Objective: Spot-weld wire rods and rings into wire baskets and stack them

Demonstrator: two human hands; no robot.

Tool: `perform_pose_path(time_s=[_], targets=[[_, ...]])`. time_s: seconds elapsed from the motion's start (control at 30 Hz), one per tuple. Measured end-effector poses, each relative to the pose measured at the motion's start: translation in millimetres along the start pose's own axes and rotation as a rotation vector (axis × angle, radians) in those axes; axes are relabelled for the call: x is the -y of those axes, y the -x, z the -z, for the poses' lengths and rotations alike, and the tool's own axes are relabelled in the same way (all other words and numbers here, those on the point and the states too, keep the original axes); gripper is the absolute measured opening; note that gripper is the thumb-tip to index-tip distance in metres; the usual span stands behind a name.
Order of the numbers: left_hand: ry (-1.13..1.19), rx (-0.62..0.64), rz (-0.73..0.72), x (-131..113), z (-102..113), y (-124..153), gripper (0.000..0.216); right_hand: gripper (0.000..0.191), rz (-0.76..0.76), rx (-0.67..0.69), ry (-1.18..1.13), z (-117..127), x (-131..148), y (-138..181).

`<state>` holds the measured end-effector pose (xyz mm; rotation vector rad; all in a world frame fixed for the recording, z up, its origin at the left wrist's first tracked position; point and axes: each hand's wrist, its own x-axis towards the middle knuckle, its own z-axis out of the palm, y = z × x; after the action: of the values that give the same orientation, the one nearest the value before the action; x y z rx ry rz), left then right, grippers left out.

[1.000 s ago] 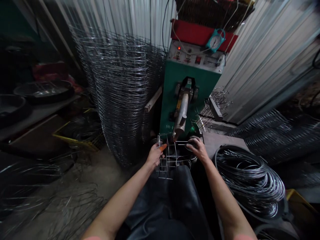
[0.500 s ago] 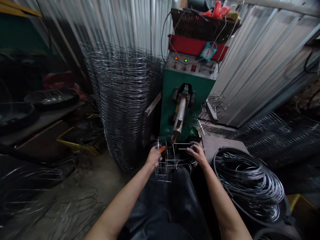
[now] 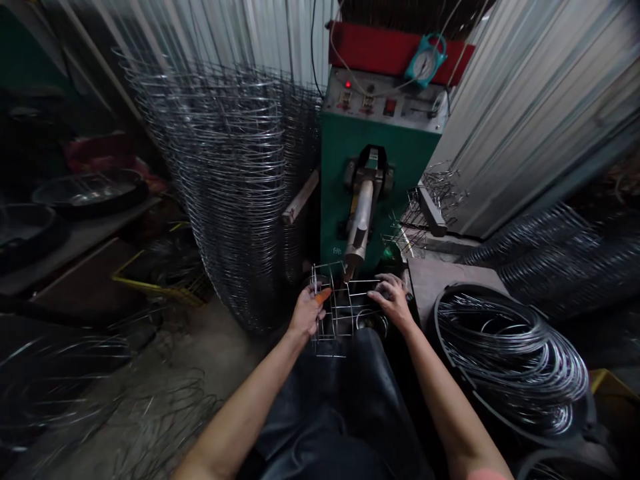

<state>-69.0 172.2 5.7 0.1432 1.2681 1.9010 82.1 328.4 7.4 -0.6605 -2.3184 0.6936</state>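
A small wire frame of thin metal rods is held under the electrode tip of a green spot-welding machine. My left hand is closed on its left side, with an orange cover on the thumb. My right hand pinches the ends of two rods sticking out to the right; its exact fingertip contact is hard to see. The slanted metal electrode arm comes down between my hands, its tip at the frame's upper rods.
Tall stacks of wire baskets stand left of the machine. A black tub holding wire rings is at my right. Bent wire pieces hang by a metal bar. A yellow crate and loose wires lie at left.
The view has tilted down and closer to the machine. The green light on its panel has gone out while the red one stays lit. Both hands keep about the same place at the frame.
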Motion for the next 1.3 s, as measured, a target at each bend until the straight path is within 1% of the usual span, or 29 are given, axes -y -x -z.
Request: perform_pose_path(time_s=[0.17,0.33,0.57,0.8,1.1,1.3], targets=[[-0.010,-0.024,0.001,-2,-1,-3,0.054,0.026,0.011,-0.011,0.003,-1,2,-3],[0.010,-0.040,-0.017,-4,-1,-7,0.053,0.026,-0.011,-0.008,0.015,-5,1,-8],[0.053,-0.045,-0.029,-8,-4,-14,0.051,0.027,-0.005,-0.022,0.021,-10,-3,-15],[0.050,-0.042,-0.036,-6,-5,-23,0.049,0.028,-0.021,-0.021,0.020,-12,-8,-21],[0.043,-0.073,-0.003,-11,-9,-28,0.046,0.030,-0.039,-0.017,0.026,-13,-8,-25],[0.008,-0.026,0.032,-11,-7,-36,0.041,0.031,-0.069,-0.019,0.085,-12,-7,-26]])
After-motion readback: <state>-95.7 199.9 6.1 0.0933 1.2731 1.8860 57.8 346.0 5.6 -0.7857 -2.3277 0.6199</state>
